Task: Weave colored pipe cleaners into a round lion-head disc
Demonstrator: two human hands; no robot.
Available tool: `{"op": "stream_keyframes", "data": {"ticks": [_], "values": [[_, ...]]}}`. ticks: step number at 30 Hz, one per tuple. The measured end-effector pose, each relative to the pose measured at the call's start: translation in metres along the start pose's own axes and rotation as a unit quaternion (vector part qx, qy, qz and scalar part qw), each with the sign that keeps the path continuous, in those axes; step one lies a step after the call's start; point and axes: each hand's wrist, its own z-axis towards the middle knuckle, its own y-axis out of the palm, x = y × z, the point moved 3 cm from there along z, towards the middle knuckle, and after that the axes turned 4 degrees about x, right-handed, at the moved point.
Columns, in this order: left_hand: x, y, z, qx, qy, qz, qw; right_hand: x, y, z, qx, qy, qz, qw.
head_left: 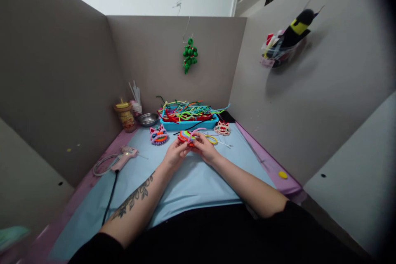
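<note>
Between my two hands is a small multicoloured pipe-cleaner piece (185,134) in red, orange, green and purple. My left hand (176,152) is closed on its left side. The fingers of my right hand (204,147) pinch its right side, where a pink pipe cleaner (199,129) sticks out. My fingers hide part of the piece. To the left lies a purple and pink animal-face pipe-cleaner piece (159,135); a cream and red one (222,128) lies to the right. A yellow loop (212,139) rests just beyond my right hand.
Behind my hands stands a blue tray (188,125) heaped with pipe cleaners. A metal bowl (148,119) and a lidded cup (125,116) are at the back left. A pink glue gun (124,158) with a cord lies left. Grey panels (173,66) enclose three sides.
</note>
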Motion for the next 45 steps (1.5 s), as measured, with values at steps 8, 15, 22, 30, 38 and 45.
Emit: {"op": "stream_keyframes", "data": {"ticks": [8, 15, 22, 30, 38, 45], "values": [[-0.001, -0.005, 0.001, 0.037, -0.033, 0.018, 0.999, -0.002, -0.005, 0.001, 0.027, -0.016, -0.043, 0.999], [-0.005, -0.007, 0.002, 0.06, -0.027, 0.046, 0.997, 0.006, -0.009, 0.005, 0.038, -0.039, -0.077, 0.996], [-0.005, -0.007, 0.002, 0.061, -0.034, 0.022, 0.997, 0.002, -0.007, 0.002, 0.052, -0.029, -0.077, 0.995], [-0.007, -0.007, 0.003, 0.044, -0.048, 0.02, 0.998, 0.009, -0.01, 0.005, 0.049, -0.052, -0.126, 0.989], [-0.006, -0.008, 0.004, 0.071, -0.032, 0.018, 0.997, -0.022, -0.003, -0.015, 0.06, -0.325, -0.4, 0.855], [-0.009, -0.009, 0.004, 0.068, -0.042, 0.03, 0.996, -0.024, 0.001, -0.014, 0.047, -0.333, -0.417, 0.844]]}}
